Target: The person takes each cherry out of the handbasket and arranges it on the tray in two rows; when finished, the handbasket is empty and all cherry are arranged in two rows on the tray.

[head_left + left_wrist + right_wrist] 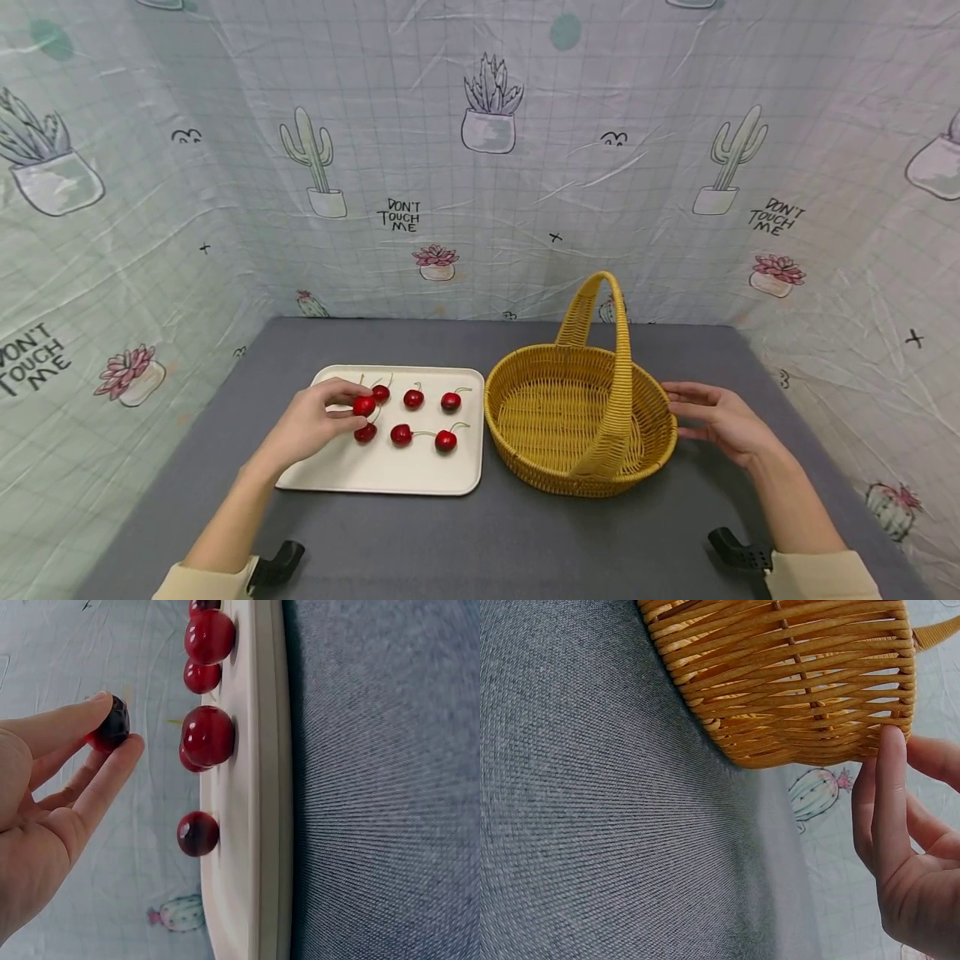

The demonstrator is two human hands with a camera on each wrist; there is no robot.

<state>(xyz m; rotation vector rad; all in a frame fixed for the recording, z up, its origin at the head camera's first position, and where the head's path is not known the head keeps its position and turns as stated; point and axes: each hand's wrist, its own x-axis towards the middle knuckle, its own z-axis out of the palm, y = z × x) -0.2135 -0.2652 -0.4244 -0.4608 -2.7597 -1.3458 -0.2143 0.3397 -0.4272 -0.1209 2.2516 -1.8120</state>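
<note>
My left hand (318, 421) pinches a red cherry (363, 406) between thumb and fingertips, raised over the left part of a cream tray (322, 475). In the left wrist view the held cherry (112, 727) looks dark and hangs clear of the tray surface. Several more cherries with green stems, among them one at the front right (446, 441), lie on the tray in two rough rows. At the right side of a yellow woven basket (525, 462), my right hand (723, 423) touches the outside near the rim with fairly straight fingers. No cherry shows inside the basket.
The tray and basket stand side by side on a grey cloth-covered table (420, 550). The basket's tall arched handle (621, 375) rises over its opening. A pale printed curtain (525, 208) encloses the back and both sides.
</note>
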